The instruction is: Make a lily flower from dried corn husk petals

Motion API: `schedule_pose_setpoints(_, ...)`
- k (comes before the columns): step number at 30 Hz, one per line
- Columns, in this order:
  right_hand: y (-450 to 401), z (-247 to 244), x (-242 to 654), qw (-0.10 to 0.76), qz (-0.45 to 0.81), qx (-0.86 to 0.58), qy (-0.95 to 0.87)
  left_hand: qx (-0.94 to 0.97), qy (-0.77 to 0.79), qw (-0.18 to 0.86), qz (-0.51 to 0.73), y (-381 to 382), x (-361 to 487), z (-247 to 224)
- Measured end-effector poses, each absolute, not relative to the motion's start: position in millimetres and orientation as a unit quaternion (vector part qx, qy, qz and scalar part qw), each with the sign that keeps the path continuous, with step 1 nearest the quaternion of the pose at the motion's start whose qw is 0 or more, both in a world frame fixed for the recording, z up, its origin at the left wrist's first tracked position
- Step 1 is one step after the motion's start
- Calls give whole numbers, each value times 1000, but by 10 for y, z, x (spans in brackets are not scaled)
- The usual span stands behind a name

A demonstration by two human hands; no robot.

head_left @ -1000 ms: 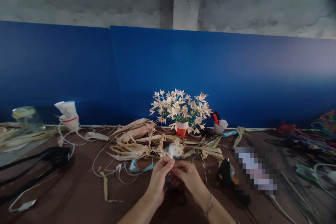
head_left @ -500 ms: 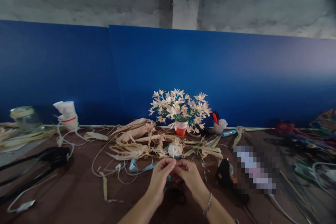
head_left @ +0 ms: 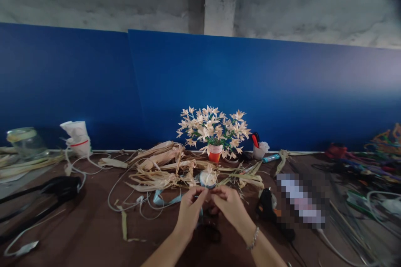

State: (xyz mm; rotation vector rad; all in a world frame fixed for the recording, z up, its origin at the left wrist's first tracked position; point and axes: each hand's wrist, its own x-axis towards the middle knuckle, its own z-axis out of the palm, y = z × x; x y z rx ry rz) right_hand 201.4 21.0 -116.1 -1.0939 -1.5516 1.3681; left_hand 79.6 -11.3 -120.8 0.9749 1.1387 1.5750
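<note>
My left hand [head_left: 190, 212] and my right hand [head_left: 230, 208] meet above a brown table [head_left: 78, 225], their fingertips pinching something thin. A pale blue strip [head_left: 200, 217] shows between them, but its full length is hidden. Just beyond my fingers sits a small roll [head_left: 208, 179] topped with a dried husk piece. A loose pale blue ribbon [head_left: 164, 198] lies left of my left hand. Behind both hands spreads a heap of dried corn husks [head_left: 159, 171]. A silver chain bracelet [head_left: 253, 238] circles my right wrist.
A bouquet of husk flowers in a red paper cup [head_left: 215, 152] stands against the blue board. A black glue gun [head_left: 267, 205] lies right of my hands, beside a pixelated patch. White cords, a glass jar [head_left: 26, 142] and tangled coloured wires [head_left: 354, 162] lie around.
My fingertips have shifted slightly apart and my right hand has moved a little to the right. The whole scene sits slightly further left in the view.
</note>
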Motion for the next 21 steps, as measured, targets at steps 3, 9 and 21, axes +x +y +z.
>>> schedule_pose_setpoints(3, 231, -1064, 2118, 376, 490, -453, -643, 440, 464, 411, 650, -88, 782, -1231)
schedule_pose_setpoints(9, 193, -778, 2653, 284, 241, -548, -749, 406, 470, 438, 650, -105, 792, -1186)
schedule_pose_setpoints(21, -44, -1102, 3265, 31, 2, -753, -657, 382, 446, 555, 589, -107, 820, -1239)
